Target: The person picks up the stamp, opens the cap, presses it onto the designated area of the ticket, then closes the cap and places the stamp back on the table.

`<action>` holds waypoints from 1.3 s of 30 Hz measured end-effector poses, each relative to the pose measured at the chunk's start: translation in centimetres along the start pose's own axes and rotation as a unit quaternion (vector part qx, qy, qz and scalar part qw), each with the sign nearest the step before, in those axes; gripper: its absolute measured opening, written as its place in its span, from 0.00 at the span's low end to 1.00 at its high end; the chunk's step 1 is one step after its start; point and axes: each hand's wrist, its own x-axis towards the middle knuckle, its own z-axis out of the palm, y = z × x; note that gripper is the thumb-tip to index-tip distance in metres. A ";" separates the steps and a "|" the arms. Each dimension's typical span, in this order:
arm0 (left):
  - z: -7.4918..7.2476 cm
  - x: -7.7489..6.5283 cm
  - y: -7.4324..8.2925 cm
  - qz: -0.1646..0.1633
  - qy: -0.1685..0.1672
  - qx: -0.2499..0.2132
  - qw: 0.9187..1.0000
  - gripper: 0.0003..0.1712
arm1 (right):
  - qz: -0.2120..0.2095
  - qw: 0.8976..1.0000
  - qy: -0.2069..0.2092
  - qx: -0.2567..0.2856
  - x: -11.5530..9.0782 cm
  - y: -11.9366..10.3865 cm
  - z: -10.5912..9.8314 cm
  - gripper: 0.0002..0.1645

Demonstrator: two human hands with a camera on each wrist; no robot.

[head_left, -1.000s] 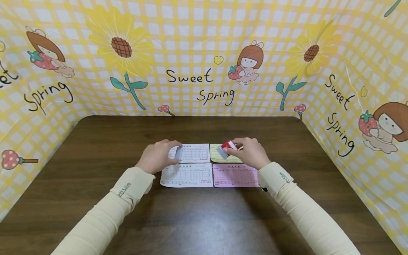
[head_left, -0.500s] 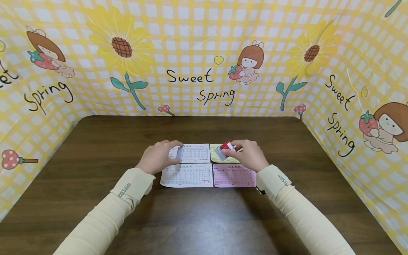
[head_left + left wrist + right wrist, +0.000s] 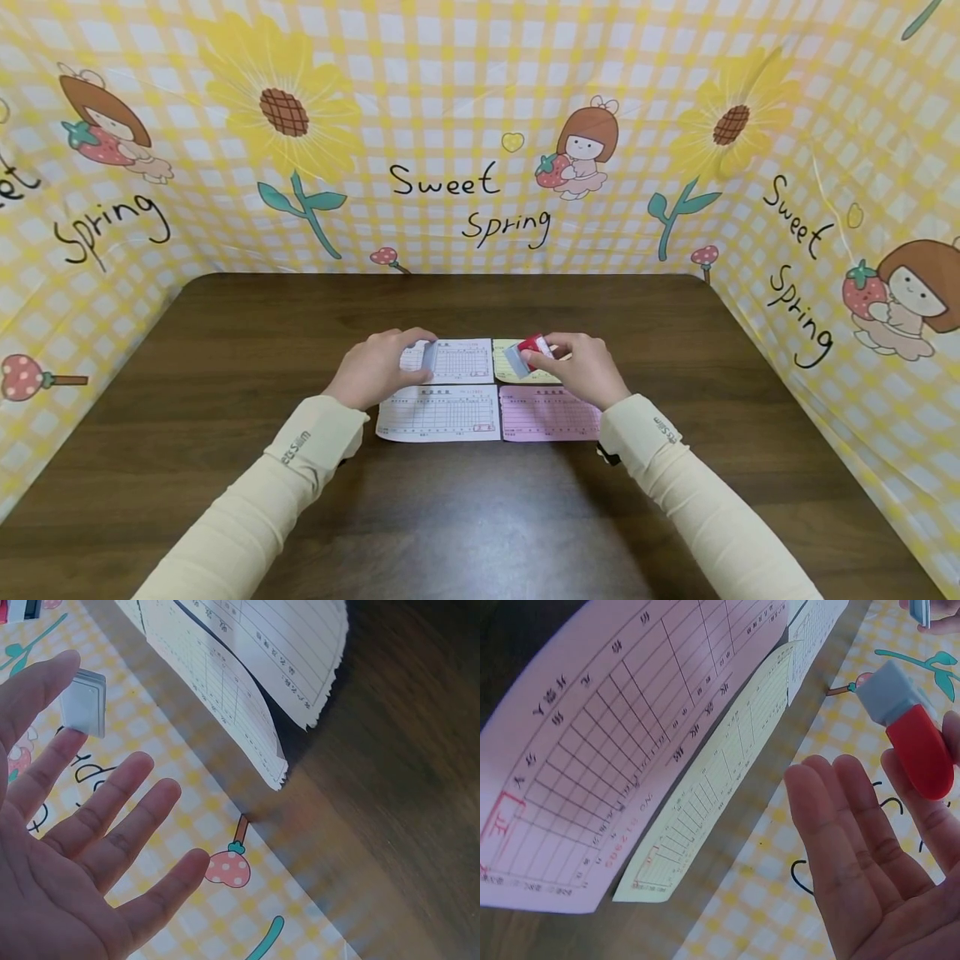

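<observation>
My left hand [image 3: 373,367] pinches a small translucent grey cap [image 3: 86,705] between thumb and index finger, with the other fingers spread. It overlaps the upper white receipt form [image 3: 463,358] in the head view. My right hand [image 3: 588,367] pinches a self-inking stamp [image 3: 922,750] by its red handle, and its grey lower part points left and down. In the head view the stamp overlaps the yellow form [image 3: 505,367]. The lower white form [image 3: 438,412] and the pink form [image 3: 551,417] lie in front. Small red boxed marks show on the forms' corners.
The forms lie in two rows on a dark wood table [image 3: 480,517]. Some of their left edges are torn and curl up slightly. A yellow checked cloth [image 3: 450,100] with flowers and cartoon figures hangs around the back and sides.
My right hand has shifted slightly left and down, with the stamp tilting a little. The left hand and its cap have edged slightly right. The forms stay in place.
</observation>
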 end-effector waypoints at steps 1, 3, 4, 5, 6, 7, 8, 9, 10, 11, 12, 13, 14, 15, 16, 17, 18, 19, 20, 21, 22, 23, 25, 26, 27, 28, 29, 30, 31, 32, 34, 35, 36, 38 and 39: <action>0.0 0.0 0.0 -0.001 -0.001 -0.003 1.000 0.30 | -0.002 1.000 0.001 0.001 0.0 0.0 0.0 0.21; 0.1 0.0 0.1 -0.004 -0.002 -0.010 1.000 0.30 | -0.002 1.000 0.003 0.004 0.0 0.0 0.1 0.21; 0.1 0.1 0.2 -0.006 -0.003 -0.014 1.000 0.31 | -0.002 1.000 0.005 0.006 0.0 0.1 0.2 0.20; 0.1 0.1 0.2 -0.008 -0.004 -0.018 1.000 0.31 | -0.001 1.000 0.007 0.009 0.0 0.1 0.2 0.20; 0.1 0.1 0.2 -0.011 -0.004 -0.022 1.000 0.31 | 0.002 1.000 0.007 0.015 0.0 0.2 0.3 0.20; 0.1 0.1 0.2 -0.012 -0.005 -0.025 1.000 0.31 | 0.007 1.000 0.008 0.023 0.0 0.2 0.3 0.19; 0.2 0.2 0.3 -0.013 -0.005 -0.029 0.999 0.31 | 0.013 0.999 0.007 0.034 0.0 0.2 0.4 0.19; 0.2 0.2 0.3 -0.014 -0.005 -0.033 0.999 0.31 | 0.020 0.999 0.006 0.047 0.0 0.2 0.4 0.19; 0.2 0.2 0.3 -0.014 -0.005 -0.037 0.999 0.31 | 0.027 0.998 0.005 0.061 0.0 0.3 0.5 0.19; 0.3 0.2 0.3 -0.015 -0.005 -0.041 0.999 0.31 | 0.033 0.997 0.004 0.075 0.0 0.3 0.5 0.19; 0.3 0.2 0.3 -0.014 -0.006 -0.045 0.999 0.31 | 0.041 0.995 0.003 0.088 -0.1 0.3 0.6 0.19; 0.3 0.3 0.4 -0.014 -0.006 -0.048 0.999 0.31 | 0.047 0.994 0.002 0.102 -0.1 0.3 0.7 0.20; 0.4 0.3 0.4 -0.014 -0.006 -0.053 0.998 0.31 | 0.051 0.992 0.001 0.112 -0.1 0.3 0.8 0.20; 0.4 0.3 0.5 -0.014 -0.007 -0.056 0.998 0.31 | 0.054 0.991 -0.001 0.121 -0.1 0.3 0.9 0.20; 0.4 0.3 0.5 -0.014 -0.007 -0.060 0.998 0.31 | 0.056 0.990 -0.002 0.129 -0.2 0.3 1.0 0.21; 0.4 0.3 0.6 -0.014 -0.007 -0.063 0.998 0.31 | 0.058 0.989 -0.004 0.136 -0.2 0.3 1.0 0.21; 0.4 0.4 0.7 -0.015 -0.008 -0.065 0.998 0.30 | 0.059 0.988 -0.006 0.142 -0.2 0.3 1.1 0.21; 0.5 0.4 0.7 -0.015 -0.008 -0.067 0.998 0.30 | 0.059 0.987 -0.008 0.149 -0.2 0.3 1.2 0.21; 0.5 0.4 0.8 -0.016 -0.008 -0.068 0.997 0.30 | 0.060 0.986 -0.008 0.153 -0.2 0.3 1.3 0.21; 0.5 0.4 0.8 -0.017 -0.007 -0.069 0.997 0.31 | 0.060 0.986 -0.008 0.156 -0.2 0.4 1.4 0.22; 0.5 0.4 0.8 -0.018 -0.007 -0.069 0.997 0.31 | 0.061 0.985 -0.008 0.161 -0.2 0.4 1.5 0.22; 0.5 0.4 0.8 -0.019 -0.006 -0.070 0.997 0.31 | 0.061 0.984 -0.008 0.165 -0.1 0.5 1.6 0.22; 0.6 0.4 0.9 -0.020 -0.005 -0.072 0.997 0.31 | 0.067 0.983 -0.007 0.173 -0.1 0.5 1.8 0.22; 0.6 0.4 0.9 -0.021 -0.004 -0.073 0.997 0.31 | 0.071 0.981 -0.007 0.180 -0.1 0.6 1.9 0.23; 0.6 0.4 0.9 -0.021 -0.003 -0.075 0.997 0.31 | 0.073 0.980 -0.009 0.186 -0.1 0.6 2.0 0.23; 0.6 0.4 0.9 -0.021 -0.001 -0.078 0.997 0.31 | 0.076 0.978 -0.010 0.196 -0.1 0.6 2.0 0.23; 0.7 0.4 0.9 -0.020 0.000 -0.081 0.997 0.31 | 0.079 0.976 -0.011 0.203 -0.1 0.6 2.1 0.24; 0.7 0.4 1.0 -0.019 0.001 -0.084 0.996 0.31 | 0.082 0.973 -0.012 0.213 -0.1 0.6 2.2 0.24; 0.7 0.4 1.0 -0.018 0.003 -0.088 0.996 0.31 | 0.084 0.971 -0.014 0.223 -0.1 0.6 2.2 0.24; 0.8 0.4 1.0 -0.016 0.004 -0.091 0.996 0.31 | 0.085 0.969 -0.014 0.230 -0.1 0.6 2.2 0.24; 0.8 0.4 1.0 -0.012 0.008 -0.097 0.995 0.31 | 0.086 0.967 -0.012 0.241 -0.1 0.6 2.3 0.24; 0.8 0.5 1.0 -0.011 0.009 -0.100 0.995 0.31 | 0.086 0.966 -0.011 0.244 -0.1 0.6 2.3 0.23; 0.9 0.5 1.1 -0.010 0.010 -0.103 0.995 0.31 | 0.087 0.965 -0.009 0.249 -0.1 0.5 2.4 0.23; 1.0 0.5 1.1 -0.009 0.012 -0.110 0.994 0.31 | 0.087 0.963 -0.006 0.254 0.0 0.5 2.4 0.22; 1.0 0.5 1.1 -0.008 0.013 -0.115 0.993 0.31 | 0.089 0.963 -0.005 0.256 0.0 0.4 2.5 0.22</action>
